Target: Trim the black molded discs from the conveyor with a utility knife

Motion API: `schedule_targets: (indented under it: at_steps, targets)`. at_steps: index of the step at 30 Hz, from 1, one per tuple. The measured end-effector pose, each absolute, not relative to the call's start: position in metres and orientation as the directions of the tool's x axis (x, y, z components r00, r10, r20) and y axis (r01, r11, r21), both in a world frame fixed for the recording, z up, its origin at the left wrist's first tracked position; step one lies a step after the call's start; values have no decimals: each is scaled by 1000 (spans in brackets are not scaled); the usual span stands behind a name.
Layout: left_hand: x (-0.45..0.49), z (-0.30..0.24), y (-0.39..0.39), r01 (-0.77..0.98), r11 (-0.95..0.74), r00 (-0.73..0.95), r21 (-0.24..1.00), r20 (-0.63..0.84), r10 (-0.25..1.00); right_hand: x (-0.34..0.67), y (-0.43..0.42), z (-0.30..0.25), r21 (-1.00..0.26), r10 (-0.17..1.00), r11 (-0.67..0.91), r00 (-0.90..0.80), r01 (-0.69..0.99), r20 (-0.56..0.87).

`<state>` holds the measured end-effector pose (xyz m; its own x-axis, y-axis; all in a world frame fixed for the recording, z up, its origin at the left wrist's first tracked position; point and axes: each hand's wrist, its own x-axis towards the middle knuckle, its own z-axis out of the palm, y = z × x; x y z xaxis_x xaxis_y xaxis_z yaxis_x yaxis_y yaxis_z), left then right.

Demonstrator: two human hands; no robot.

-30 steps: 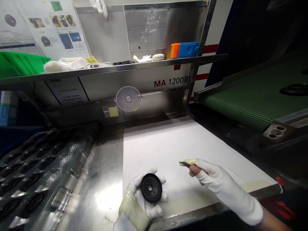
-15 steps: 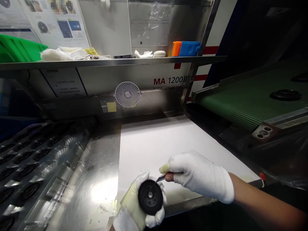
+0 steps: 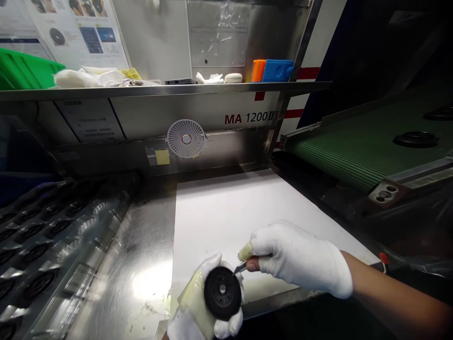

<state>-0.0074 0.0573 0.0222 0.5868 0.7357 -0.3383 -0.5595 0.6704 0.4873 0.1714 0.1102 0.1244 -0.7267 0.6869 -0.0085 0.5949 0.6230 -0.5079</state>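
A round black plastic wheel (image 3: 222, 293) with a light hole at its centre rests in my left hand (image 3: 198, 297), which wears a white glove stained yellowish. The gloved fingers wrap the wheel from behind and below. My right hand (image 3: 290, 255), in a white glove with a bare thumb tip and a yellowish cover on one fingertip, pinches a small knife blade (image 3: 239, 268). The blade's tip meets the wheel's upper right rim. Its handle is hidden inside my fingers. Both hands are over the near edge of a white sheet (image 3: 215, 217) on the metal bench.
Clear plastic trays (image 3: 71, 264) of black wheels stand at the left. A green conveyor belt (image 3: 347, 146) carries black discs (image 3: 415, 139) at the right. A small fan (image 3: 186, 138) sits below a shelf (image 3: 170, 90) holding a green bin (image 3: 28, 71) and blue and orange blocks (image 3: 278, 71).
My right hand and the blade have shifted slightly right and down along the wheel's rim. The wheel in my left hand has moved slightly down. The whole view has drifted a little.
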Motion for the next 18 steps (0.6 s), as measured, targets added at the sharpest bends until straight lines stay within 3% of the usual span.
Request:
schedule_targets:
  at_steps: [3,6,9,13,18]
  targets:
    - [-8,20,58,-560,688,601,461,-345,720,170,113,124,-472,671,650,-742,595,-11]
    - [-8,22,60,-566,690,591,450,-362,721,174,110,126,-484,645,610,-748,627,-155]
    - [-9,26,62,-556,712,584,428,-408,701,181,107,127,-573,637,500,-724,649,-264]
    - [-10,28,63,-526,748,568,405,-488,663,190,112,115,-756,780,379,-623,533,-48]
    - [-9,32,63,-575,717,539,395,-476,695,195,123,74,-949,973,161,-208,272,106]
